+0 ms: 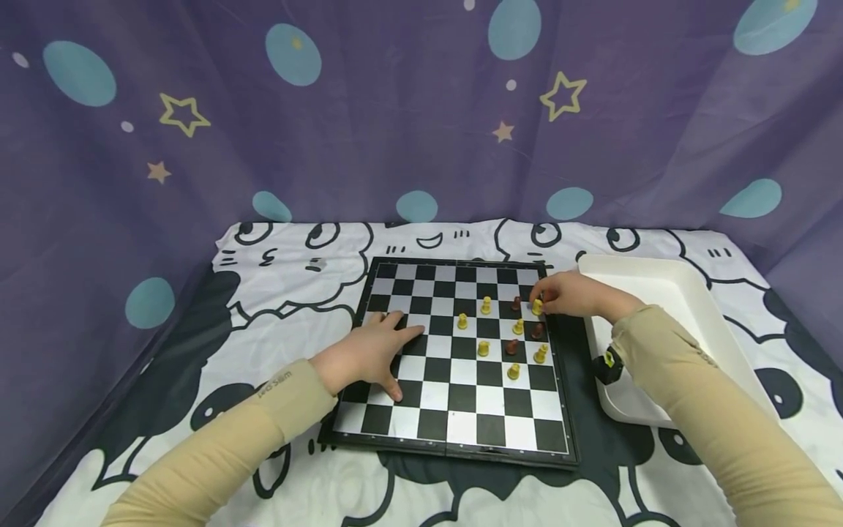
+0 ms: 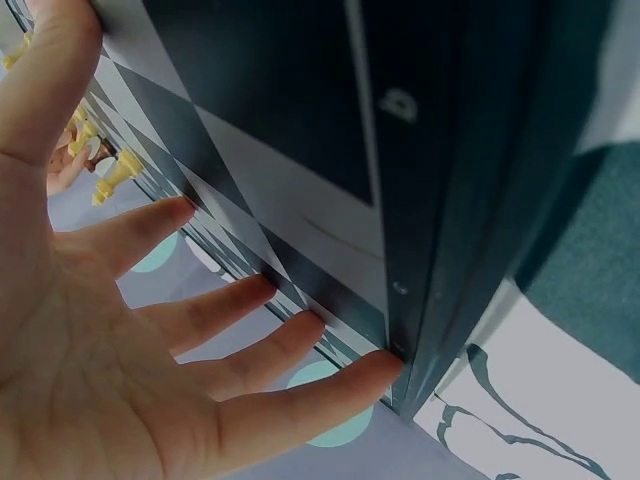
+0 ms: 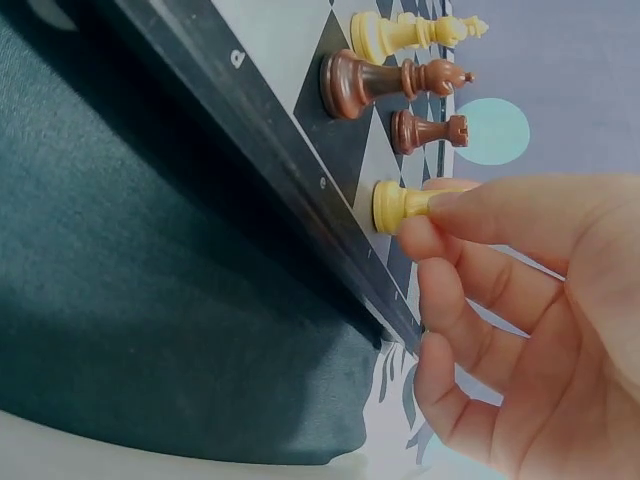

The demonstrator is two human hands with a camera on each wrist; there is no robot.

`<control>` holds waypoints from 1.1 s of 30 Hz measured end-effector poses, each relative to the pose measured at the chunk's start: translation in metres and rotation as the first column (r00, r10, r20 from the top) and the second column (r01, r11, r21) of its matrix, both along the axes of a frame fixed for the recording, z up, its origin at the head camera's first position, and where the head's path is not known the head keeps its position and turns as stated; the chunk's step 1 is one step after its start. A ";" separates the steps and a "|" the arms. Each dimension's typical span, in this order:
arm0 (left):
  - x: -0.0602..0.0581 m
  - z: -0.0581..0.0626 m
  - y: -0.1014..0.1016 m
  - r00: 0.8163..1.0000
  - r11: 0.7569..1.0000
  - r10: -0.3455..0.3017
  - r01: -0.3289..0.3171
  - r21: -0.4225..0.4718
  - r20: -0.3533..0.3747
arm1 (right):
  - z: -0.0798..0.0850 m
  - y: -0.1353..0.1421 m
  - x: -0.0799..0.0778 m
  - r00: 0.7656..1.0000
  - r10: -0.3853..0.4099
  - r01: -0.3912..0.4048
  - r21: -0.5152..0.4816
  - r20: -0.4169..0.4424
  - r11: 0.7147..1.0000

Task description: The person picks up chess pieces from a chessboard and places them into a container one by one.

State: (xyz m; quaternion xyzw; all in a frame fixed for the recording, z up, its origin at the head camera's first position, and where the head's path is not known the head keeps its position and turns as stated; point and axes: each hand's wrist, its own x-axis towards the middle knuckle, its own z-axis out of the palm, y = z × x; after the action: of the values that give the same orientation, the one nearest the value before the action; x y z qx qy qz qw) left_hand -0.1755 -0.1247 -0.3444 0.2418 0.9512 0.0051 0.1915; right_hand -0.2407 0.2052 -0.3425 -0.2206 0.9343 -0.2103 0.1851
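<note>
A black-and-white chessboard lies flat, with several yellow and red-brown chess pieces on its right half. On the board's left side rests my left hand, fingers spread and fingertips touching the surface; it holds nothing. At the right edge, my right hand pinches a yellow chess piece between thumb and fingers. Its base is at the board's surface, and its top is hidden by the fingers. Nearby stand a brown bishop, a brown rook and a taller yellow piece, all upright.
A white tray stands right of the board, under my right forearm. A small black object with a yellow-green mark shows at its left rim. The cloth has cartoon faces, and a purple curtain hangs behind.
</note>
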 end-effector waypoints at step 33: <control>0.001 0.000 0.000 1.000 1.000 -0.005 0.005 0.009 -0.001 | 0.033 0.021 0.001 0.990 -0.034 0.022 -0.085 -0.135 0.996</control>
State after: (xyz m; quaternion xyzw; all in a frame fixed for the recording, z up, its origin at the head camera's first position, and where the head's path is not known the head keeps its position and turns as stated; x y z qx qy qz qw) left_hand -0.1750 -0.1251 -0.3447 0.2450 0.9507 0.0088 0.1901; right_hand -0.2395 0.2264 -0.3097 -0.2288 0.9381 -0.2363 0.1086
